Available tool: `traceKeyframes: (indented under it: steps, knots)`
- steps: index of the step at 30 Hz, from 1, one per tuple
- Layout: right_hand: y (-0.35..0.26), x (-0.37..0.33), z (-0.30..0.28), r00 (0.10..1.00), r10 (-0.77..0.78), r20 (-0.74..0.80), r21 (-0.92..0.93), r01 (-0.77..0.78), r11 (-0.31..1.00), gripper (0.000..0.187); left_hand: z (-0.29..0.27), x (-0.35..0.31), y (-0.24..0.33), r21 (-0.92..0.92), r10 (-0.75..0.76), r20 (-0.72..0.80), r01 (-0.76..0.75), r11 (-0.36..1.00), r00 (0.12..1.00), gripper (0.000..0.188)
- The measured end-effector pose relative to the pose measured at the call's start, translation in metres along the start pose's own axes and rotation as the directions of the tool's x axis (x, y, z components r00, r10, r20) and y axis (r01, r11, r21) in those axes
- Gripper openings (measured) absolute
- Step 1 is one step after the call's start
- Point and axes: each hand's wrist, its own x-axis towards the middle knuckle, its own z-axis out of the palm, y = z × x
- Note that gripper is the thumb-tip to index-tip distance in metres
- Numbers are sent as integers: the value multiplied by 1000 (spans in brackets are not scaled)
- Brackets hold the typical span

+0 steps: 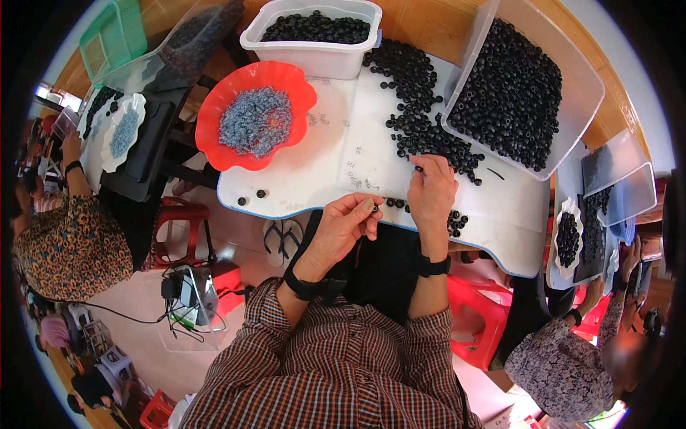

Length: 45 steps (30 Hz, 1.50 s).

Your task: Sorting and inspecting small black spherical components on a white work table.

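Near the table's front edge, my left hand (341, 227) pinches a small round black part with a hole (375, 208) between thumb and fingertips. My right hand (433, 194) is just to its right, at the near edge of a loose pile of like black parts (418, 132). Its thumb and index finger close on one small black part (418, 169), mostly covered by the fingertips. Several more parts (457, 224) lie beside and below my right hand at the table edge. The scalloped red bowl (207, 132) at left holds many tiny clear bluish pieces (256, 121).
A white tub (311, 58) of black parts stands at the back. A tilted clear bin (572, 129) at right holds many more. Two black parts (251, 197) lie at the white table's (314, 179) left front. People sit at neighbouring tables; red stools (480, 322) flank me.
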Motion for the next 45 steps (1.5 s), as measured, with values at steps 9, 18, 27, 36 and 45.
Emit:
traceKeyframes:
  steps: [9,18,27,36,45]
  knots:
    - [6,0,5,994,108,-32,125,-104,987,19,-1,1,0,-7,0,-4,0,1000,1000,24]
    - [-7,4,17,995,-39,-87,-186,22,982,21,-1,1,-1,-13,-10,10,10,1000,1000,23]
    - [-8,1,24,990,-11,-142,-169,-13,986,16,-2,-1,-1,-23,-8,10,8,1000,1000,23]
    - [-15,1,18,979,-88,-185,-155,59,986,13,-3,-1,-1,-18,10,2,-10,1000,1000,23]
    - [-36,-32,-16,979,191,67,517,-198,833,12,12,5,9,63,114,-9,-113,992,993,25]
